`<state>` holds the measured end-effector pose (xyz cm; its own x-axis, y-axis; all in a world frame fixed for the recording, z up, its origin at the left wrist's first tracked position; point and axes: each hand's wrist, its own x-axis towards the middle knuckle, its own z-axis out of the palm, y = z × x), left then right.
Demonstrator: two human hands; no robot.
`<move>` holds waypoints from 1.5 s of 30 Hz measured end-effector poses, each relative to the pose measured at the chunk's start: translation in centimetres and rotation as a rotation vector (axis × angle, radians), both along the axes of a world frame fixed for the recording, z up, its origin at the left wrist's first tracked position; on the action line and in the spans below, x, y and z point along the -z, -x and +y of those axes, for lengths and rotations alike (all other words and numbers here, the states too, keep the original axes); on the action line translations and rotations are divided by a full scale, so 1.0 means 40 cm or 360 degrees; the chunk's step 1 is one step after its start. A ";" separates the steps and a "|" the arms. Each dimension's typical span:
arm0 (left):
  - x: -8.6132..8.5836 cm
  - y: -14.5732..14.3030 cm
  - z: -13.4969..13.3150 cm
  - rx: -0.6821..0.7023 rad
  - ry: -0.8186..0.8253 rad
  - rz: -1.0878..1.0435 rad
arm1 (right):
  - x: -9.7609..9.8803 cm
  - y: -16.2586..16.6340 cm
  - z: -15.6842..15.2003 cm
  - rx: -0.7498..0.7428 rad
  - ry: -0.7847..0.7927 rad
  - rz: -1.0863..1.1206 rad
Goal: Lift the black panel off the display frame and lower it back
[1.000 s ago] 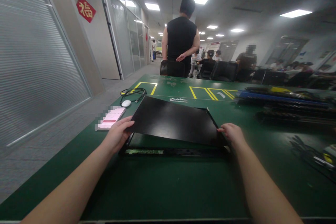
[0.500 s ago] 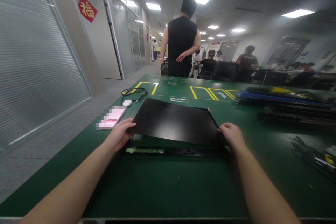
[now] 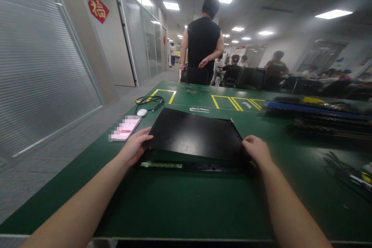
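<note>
A glossy black rectangular panel [image 3: 194,133] lies tilted over a thin black frame [image 3: 221,167], overlapping most of it. Along the frame's near side a green circuit-board strip [image 3: 161,165] is exposed. My left hand [image 3: 138,145] pinches the panel's left edge, thumb on top and fingers below. At the right edge, my right hand [image 3: 257,149] is closed where panel and frame meet; its fingertips are partly hidden. Both are held just above or on the green table [image 3: 180,205]; the exact contact cannot be seen.
Left of the panel are a phone [image 3: 126,128], a white round object [image 3: 142,112] and a coiled black cable [image 3: 149,102]. White strips [image 3: 199,109] lie behind it. At right are a stack of dark panels [image 3: 319,114] and more cables [image 3: 345,170]. A person [image 3: 203,42] stands beyond the table.
The view has shifted slightly. Both hands keep their hold, and the panel stays at nearly the same tilt over the frame.
</note>
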<state>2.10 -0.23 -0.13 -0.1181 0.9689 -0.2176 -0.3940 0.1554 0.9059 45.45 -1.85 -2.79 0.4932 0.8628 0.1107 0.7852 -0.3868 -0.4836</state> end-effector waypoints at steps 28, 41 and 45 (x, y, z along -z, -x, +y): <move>0.014 0.009 0.012 -0.0035 0.0033 0.0003 | 0.014 -0.018 0.012 0.0022 -0.0078 0.0081; 0.020 0.012 0.015 -0.0003 0.0034 0.0064 | 0.022 -0.028 0.014 0.0012 -0.0136 0.0071; 0.017 0.011 0.012 0.0029 0.0041 0.0114 | 0.023 -0.029 0.016 0.0007 -0.0134 0.0074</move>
